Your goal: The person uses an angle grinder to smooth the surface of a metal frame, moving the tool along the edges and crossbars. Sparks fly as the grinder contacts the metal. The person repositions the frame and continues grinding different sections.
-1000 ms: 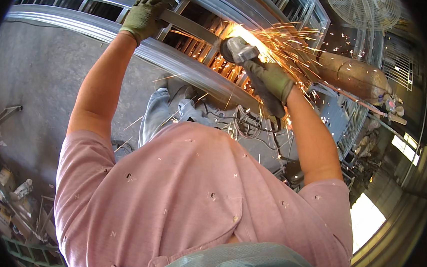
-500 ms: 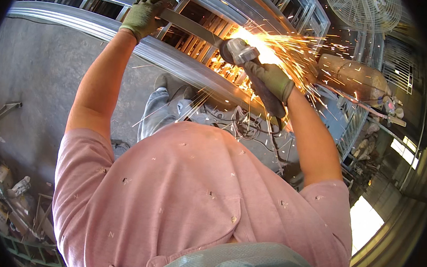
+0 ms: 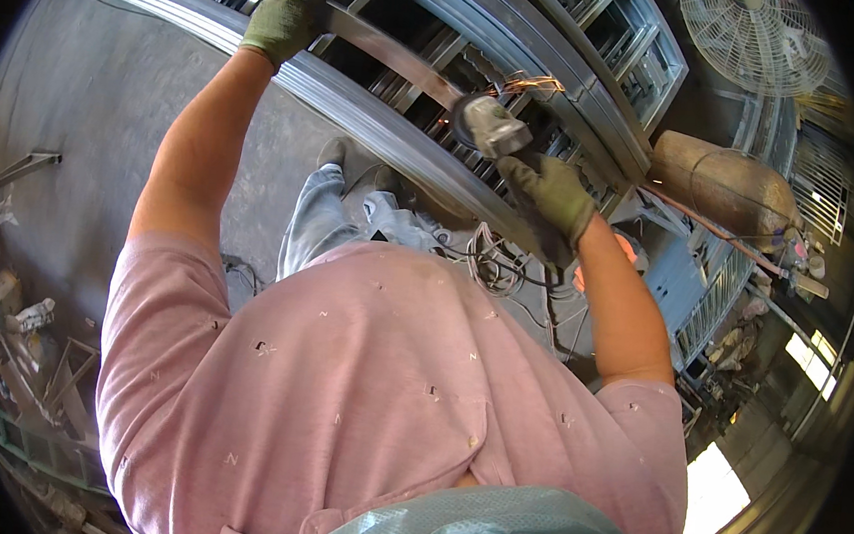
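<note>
My left hand [image 3: 284, 23], in a green work glove, is closed around the left end of a flat metal bar [image 3: 392, 51]. The bar slants down to the right across a metal frame. In my right hand [image 3: 557, 191], also gloved, is an angle grinder [image 3: 498, 130], its body partly hidden by my fingers. The grinder's disc side is at the bar's right end; whether they touch I cannot tell. A few orange sparks [image 3: 534, 85] show just beyond its head.
Long metal profiles [image 3: 359, 111] form the frame in front of me. Coiled cables [image 3: 493, 262] lie on the floor near my feet. To the right are a rusty cylinder [image 3: 724, 185] and a hose [image 3: 696, 228]; a caged fan [image 3: 756, 37] stands farther back.
The large, bright spray of sparks has shrunk to a few streaks. The grinder and my right hand have shifted slightly right and nearer. My left hand stays on the bar.
</note>
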Motion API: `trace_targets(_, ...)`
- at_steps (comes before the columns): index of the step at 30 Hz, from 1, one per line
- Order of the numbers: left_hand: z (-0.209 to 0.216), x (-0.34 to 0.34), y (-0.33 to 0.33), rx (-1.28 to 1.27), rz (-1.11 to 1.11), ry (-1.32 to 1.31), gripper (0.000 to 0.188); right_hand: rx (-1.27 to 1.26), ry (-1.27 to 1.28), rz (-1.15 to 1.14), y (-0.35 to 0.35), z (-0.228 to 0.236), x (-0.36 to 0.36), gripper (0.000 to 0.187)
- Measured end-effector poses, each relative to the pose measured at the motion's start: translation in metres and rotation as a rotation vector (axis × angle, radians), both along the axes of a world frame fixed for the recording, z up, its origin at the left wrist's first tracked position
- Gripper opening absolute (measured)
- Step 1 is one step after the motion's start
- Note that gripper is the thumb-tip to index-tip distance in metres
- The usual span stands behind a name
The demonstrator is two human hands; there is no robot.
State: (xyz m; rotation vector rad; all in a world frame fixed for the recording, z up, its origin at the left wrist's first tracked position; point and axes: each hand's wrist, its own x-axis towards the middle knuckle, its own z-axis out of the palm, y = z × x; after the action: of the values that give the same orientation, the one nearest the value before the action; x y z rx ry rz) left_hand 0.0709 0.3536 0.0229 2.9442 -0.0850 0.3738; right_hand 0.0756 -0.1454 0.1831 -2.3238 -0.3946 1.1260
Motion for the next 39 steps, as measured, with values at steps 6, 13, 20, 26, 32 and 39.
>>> trace_targets(6,-0.008,-0.007,0.001,-0.034,0.008,-0.050,0.057,0.154,0.155,-0.050,0.050,-0.008,0.013,0.059)
trace_targets(13,-0.014,-0.011,-0.005,0.038,0.016,-0.062,0.061,-0.180,0.021,0.108,0.035,0.014,0.014,0.064)
trace_targets(20,-0.022,-0.008,-0.002,0.140,0.045,0.025,0.058,-0.218,0.113,0.069,0.043,0.014,0.019,0.065)
trace_targets(26,-0.032,-0.015,-0.001,0.140,0.004,-0.005,0.054,-0.079,0.243,-0.056,0.053,0.024,0.018,0.058)
trace_targets(32,-0.040,-0.011,0.003,0.140,-0.011,-0.033,0.062,-0.251,0.299,-0.153,0.051,0.022,0.022,0.055)
trace_targets(39,-0.024,-0.015,0.000,-0.030,0.043,-0.107,0.057,-0.046,0.163,-0.051,0.046,0.009,0.025,0.060)
